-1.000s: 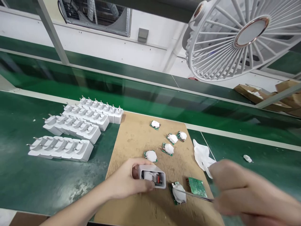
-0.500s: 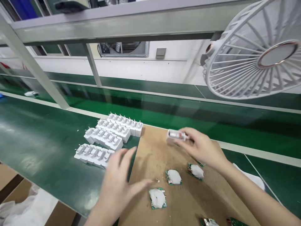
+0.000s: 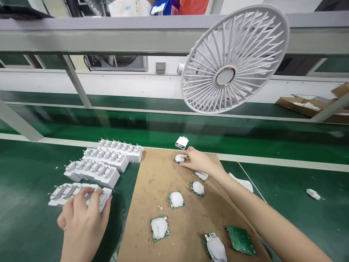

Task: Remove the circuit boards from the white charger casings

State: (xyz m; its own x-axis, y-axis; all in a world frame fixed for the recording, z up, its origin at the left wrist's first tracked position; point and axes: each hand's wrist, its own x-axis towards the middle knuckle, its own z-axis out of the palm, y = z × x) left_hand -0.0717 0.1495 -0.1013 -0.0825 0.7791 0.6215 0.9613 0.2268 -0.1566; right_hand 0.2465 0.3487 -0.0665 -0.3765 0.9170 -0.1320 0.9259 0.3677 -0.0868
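My left hand (image 3: 84, 218) has its fingers curled over the right end of the nearest row of white plug-adapter housings (image 3: 65, 193), thumb and fingertips around the end housing (image 3: 105, 198). My right hand (image 3: 197, 162) reaches to the far end of the brown board, its thumb and fingers pinching the edge of a small circuit board (image 3: 179, 158) topped with white putty. Just beyond it, a single white plug housing (image 3: 182, 142) rests on the green surface, its open end facing me. More putty-topped circuit boards (image 3: 176, 199) lie on the brown board (image 3: 144, 200).
Three more rows of housings (image 3: 111, 160) stand behind the nearest one. A white fan (image 3: 225, 76) hangs from the shelf beam (image 3: 109, 40). A bare green circuit board (image 3: 241, 240) lies near right. At right are a small white object (image 3: 313, 194) and a cardboard tray (image 3: 297, 105).
The white housing has left my right hand and sits beyond the brown board; that hand is now at a circuit board. My left hand has moved onto the nearest row. The view has turned right.
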